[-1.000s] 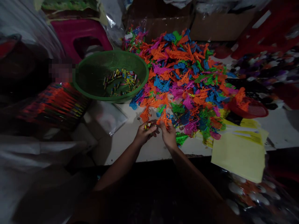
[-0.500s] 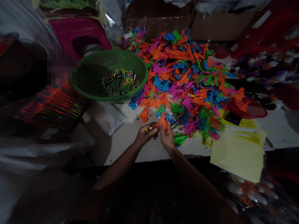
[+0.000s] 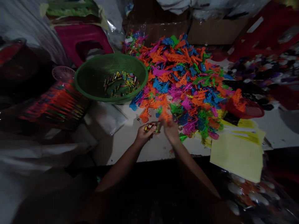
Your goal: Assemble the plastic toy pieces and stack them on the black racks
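Near the desk's front edge, left hand grips tubes, right hand an orange piece; row seemingly done, pile remaining.

A magenta stool sits left of a cardboard box.

Bare left grip and right grip, bare forearms

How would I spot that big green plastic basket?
Find the white tabletop with its large heap of multicoloured plastic pieces. The wide oval green plastic basket sits just left of that heap. Unlike the small red mesh basket on the heap's right, it holds short multicoloured cylinders.
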Tool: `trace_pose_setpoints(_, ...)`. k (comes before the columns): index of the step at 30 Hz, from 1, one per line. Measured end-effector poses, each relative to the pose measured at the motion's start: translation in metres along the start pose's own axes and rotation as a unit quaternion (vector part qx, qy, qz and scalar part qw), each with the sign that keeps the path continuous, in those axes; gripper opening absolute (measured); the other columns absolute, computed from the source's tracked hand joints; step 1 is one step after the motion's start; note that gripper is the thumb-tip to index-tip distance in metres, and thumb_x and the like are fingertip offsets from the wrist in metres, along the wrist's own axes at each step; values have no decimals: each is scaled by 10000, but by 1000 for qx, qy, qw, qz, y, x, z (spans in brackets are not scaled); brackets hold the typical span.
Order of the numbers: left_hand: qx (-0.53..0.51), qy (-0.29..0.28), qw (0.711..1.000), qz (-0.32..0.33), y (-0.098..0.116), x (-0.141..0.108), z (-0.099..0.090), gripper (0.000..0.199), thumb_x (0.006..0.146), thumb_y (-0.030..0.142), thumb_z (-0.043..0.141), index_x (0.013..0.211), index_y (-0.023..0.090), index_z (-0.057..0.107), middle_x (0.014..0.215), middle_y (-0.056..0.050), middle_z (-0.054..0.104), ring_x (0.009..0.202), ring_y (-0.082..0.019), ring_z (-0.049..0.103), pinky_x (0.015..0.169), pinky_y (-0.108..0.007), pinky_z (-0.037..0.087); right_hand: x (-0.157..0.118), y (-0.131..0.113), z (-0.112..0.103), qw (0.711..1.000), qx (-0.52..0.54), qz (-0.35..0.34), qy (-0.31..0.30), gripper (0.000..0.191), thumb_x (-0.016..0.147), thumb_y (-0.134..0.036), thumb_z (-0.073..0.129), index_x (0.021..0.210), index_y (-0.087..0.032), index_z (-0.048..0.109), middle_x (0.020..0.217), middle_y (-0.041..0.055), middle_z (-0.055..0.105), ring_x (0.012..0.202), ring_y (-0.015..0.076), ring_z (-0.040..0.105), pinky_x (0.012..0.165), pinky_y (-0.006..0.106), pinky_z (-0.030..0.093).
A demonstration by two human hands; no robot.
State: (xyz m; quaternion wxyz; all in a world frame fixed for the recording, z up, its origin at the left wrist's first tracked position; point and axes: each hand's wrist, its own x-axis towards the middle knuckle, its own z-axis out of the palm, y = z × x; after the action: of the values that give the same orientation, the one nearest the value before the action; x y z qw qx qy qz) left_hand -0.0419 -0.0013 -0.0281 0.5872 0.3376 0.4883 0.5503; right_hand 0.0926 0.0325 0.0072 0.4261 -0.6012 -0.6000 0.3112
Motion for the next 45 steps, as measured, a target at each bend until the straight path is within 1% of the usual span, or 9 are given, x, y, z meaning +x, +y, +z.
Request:
trace_pose_setpoints(5, -153, 180, 971, 18, 21, 15, -10, 422, 578, 387, 724, 871, 152, 532, 539, 62, 534, 342, -28, 442, 307, -135, 231, 40, -15, -40, 968, -154, -63, 188, 432, 787, -384, 482, 1103, -91, 504, 1053, 205, 548, 1010, 296, 489, 828, 475, 390)
trace_pose_setpoints(8, -171, 228, 957, 43, 29, 19, -14, 411, 587, 389, 714, 878, 163, 531, 586, 54, 557, 354, -16, 433, 317, -135, 233, 36, -23, -1, 963, -226, -119, 80, 379, 802, -361, 462, 1078, -116, 547, 1059, 179, 560, 1035, 284, 477, 898, 462, 350)
trace_pose_setpoints(13, -130, 247, 953, 117, 20, 17, -13, 364, 613, 378, 707, 869, 156, 575, 567, 51, 557, 433, -29, 493, 410, -140, 344, 24, -21, 86, 949, -287, -40, -120, 364, 709, -306, 589, 1009, -100, 585, 1039, 185, 582, 1030, 291, 494, 865, 402, 385)
trace_pose_setpoints(16, -114, 205, 965, 119, 13, 14, -13, 376, 630, 359, 706, 920, 149, 588, 542, 54, 542, 449, -30, 497, 459, -144, 384, 23, -17, 81, 972, -172, -31, -155, 310, 713, -280, 586, 998, -157, 568, 936, 103, 630, 881, 210, 569, 752, 313, 440)
trace_pose_setpoints(20, -70, 78, 993, 44, 9, 9, -9, 506, 622, 352, 714, 1068, 194, 536, 659, 20, 617, 396, -51, 500, 398, -170, 372, 14, -12, 28, 994, 23, -32, -98, 282, 751, -443, 541, 852, -181, 563, 700, 16, 621, 591, 130, 550, 546, 233, 425)
trace_pose_setpoints(25, -24, -9, 1000, 6, 5, 3, 0, 374, 569, 329, 742, 877, 161, 614, 663, 2, 631, 424, -90, 548, 408, -200, 394, -11, -6, -7, 996, 37, -43, -72, 278, 767, -438, 525, 758, -166, 582, 648, 9, 601, 553, 113, 516, 512, 220, 397)
trace_pose_setpoints(33, 15, -25, 999, -26, 0, 4, -4, 473, 575, 325, 730, 997, 136, 636, 552, 2, 609, 388, -90, 511, 334, -174, 288, -19, 2, 0, 996, 47, -14, -71, 269, 750, -429, 531, 752, -168, 593, 656, 14, 613, 589, 136, 540, 561, 239, 422)
trace_pose_setpoints(40, 131, 36, 989, 52, -2, -3, 1, 334, 626, 289, 656, 927, 145, 681, 612, 9, 645, 475, -68, 534, 475, -171, 450, -33, -7, 23, 998, -5, 57, 6, 293, 756, -451, 471, 731, -175, 567, 551, -6, 579, 490, 125, 519, 488, 223, 389)
trace_pose_setpoints(45, 87, 19, 996, -17, -3, -2, 2, 584, 623, 342, 683, 1159, 153, 550, 789, -34, 668, 468, -70, 539, 384, -171, 421, 3, -3, 5, 996, -70, 49, -34, 287, 739, -447, 473, 697, -179, 567, 573, 8, 592, 516, 131, 528, 483, 219, 368)
